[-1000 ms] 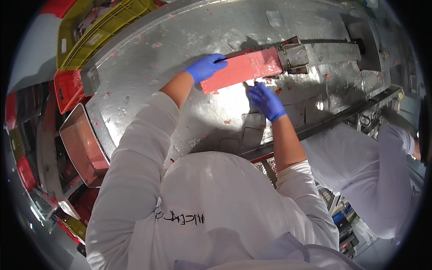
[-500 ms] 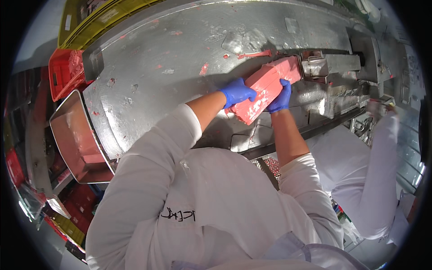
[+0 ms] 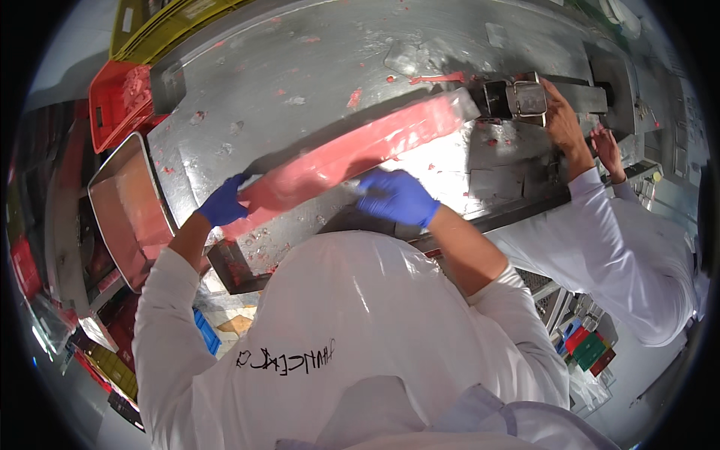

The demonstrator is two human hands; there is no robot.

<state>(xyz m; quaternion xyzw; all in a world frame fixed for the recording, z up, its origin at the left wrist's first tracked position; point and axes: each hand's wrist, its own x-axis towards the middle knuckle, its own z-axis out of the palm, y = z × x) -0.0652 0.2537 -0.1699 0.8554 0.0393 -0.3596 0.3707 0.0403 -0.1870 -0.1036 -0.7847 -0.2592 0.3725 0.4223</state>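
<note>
A long, squared pink block [image 3: 337, 154], which looks like pressed meat, lies slantwise on the metal table in front of me. Its far right end [image 3: 466, 103] is greyish and smeared by motion. My left hand [image 3: 225, 201], in a blue glove, grips the block's near left end. Close to the block's near edge, about halfway along, my right hand [image 3: 396, 197] has its gloved fingers stretched out to the left. Those fingertips are blurred, and I cannot tell whether they touch the block.
A metal tub [image 3: 135, 217] stands left of the table [image 3: 247, 90], beneath a red crate [image 3: 112, 105] with pink pieces. Yellow crates [image 3: 165, 30] are behind. At right, a co-worker's hand [image 3: 564, 124] holds a metal frame [image 3: 528, 99]. Pink scraps [image 3: 439, 78] dot the table.
Both my hands have moved left and nearer, spreading apart. A shorter-looking pink block was between them; now a long one stretches leftward. The co-worker's hand has come to the metal frame.
</note>
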